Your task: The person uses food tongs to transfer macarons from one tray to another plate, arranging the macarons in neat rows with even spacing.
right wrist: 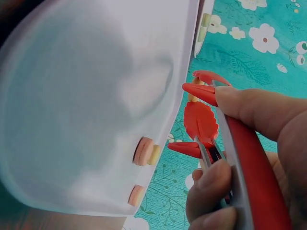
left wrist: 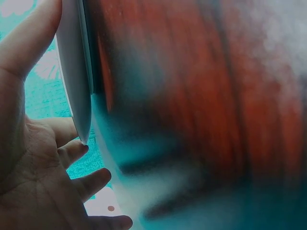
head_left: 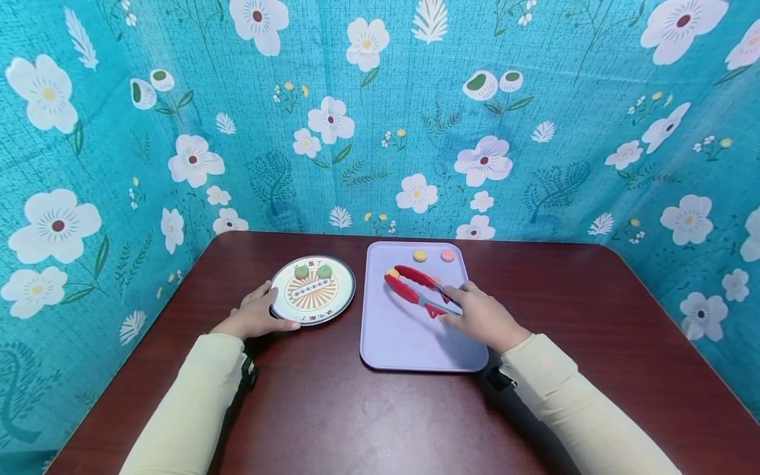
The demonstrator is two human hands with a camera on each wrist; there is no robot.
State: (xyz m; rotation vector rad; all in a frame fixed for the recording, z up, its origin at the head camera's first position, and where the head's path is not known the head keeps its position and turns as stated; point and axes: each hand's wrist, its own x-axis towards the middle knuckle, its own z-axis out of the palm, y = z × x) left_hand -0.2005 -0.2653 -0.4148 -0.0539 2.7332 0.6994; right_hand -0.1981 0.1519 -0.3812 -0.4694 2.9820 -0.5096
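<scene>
My left hand (head_left: 255, 315) holds the rim of a round white plate (head_left: 342, 297), thumb along its near edge and fingers round its left side. Two green macarons (head_left: 301, 272) lie on the plate's far half. In my right hand (head_left: 483, 316) are red-tipped metal tongs (head_left: 402, 289), held over a lilac tray (head_left: 392, 343). Between the tong tips sits a yellow macaron (head_left: 392, 272), also visible in the right wrist view. On the tray lie another yellow macaron (head_left: 419, 255), a pink macaron (head_left: 447, 254) and a second pink one partly behind the tongs.
The plate stands left of the tray on a dark reddish-brown table (head_left: 309, 409). A turquoise flowered cloth (head_left: 380, 119) hangs behind the table and along both sides.
</scene>
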